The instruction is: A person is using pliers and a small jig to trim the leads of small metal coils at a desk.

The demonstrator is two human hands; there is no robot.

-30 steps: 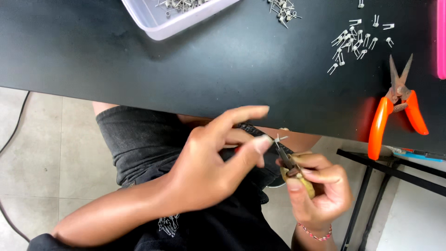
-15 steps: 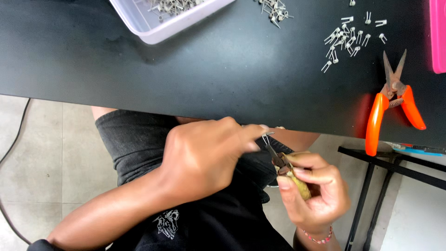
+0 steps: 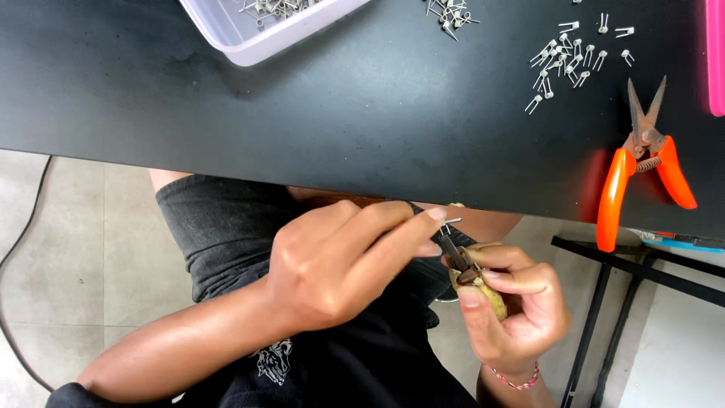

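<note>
My left hand (image 3: 340, 261) pinches a small metal pin (image 3: 451, 221) between thumb and forefinger, just below the black table's edge. My right hand (image 3: 513, 302) grips small pliers with yellowish handles (image 3: 470, 276); the dark jaws point up toward the pin and meet it near my left fingertips. Both hands hover over my lap, below the black table (image 3: 362, 128).
On the table lie orange-handled snips (image 3: 642, 162) at the right, a loose scatter of small metal pins (image 3: 570, 57), another small pile (image 3: 451, 11), and a pale plastic tray (image 3: 264, 26) holding more pins. A pink object (image 3: 716, 53) is at the right edge. A black metal frame (image 3: 627, 264) stands below right.
My left fingers, spread a second ago, have closed into a pinch on the pin at the pliers' tip. Both hands have shifted slightly.
</note>
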